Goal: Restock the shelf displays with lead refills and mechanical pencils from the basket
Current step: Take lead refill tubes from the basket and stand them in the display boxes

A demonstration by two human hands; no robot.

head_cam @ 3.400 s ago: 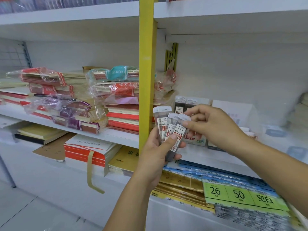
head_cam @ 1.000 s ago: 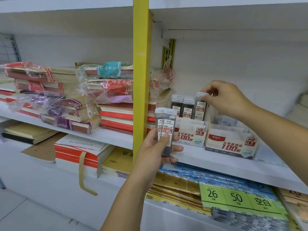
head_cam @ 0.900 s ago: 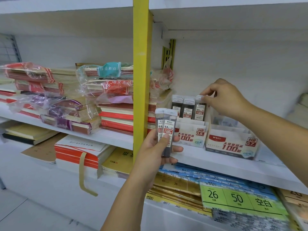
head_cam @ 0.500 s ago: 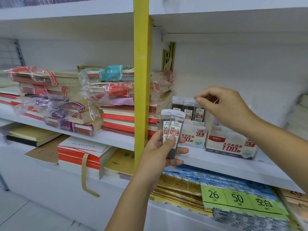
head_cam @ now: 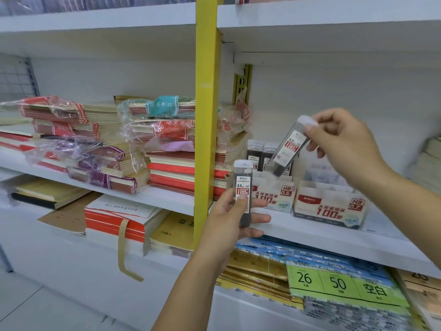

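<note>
White shop shelf (head_cam: 310, 237), notebooks (head_cam: 167, 168) stacked left; the right hand (head_cam: 343, 144) pinches a tilted refill case (head_cam: 288, 149) by its cap above the 0.5 box (head_cam: 274, 194); the left hand (head_cam: 229, 225) grips a second case (head_cam: 243, 192) upright; probably light, rigid, slick plastic, best pinched near the cap.

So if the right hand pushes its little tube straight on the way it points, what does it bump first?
Probably the standing tubes in the box: the right hand aims its tilted tube down-left at them, though depth is unclear.
</note>
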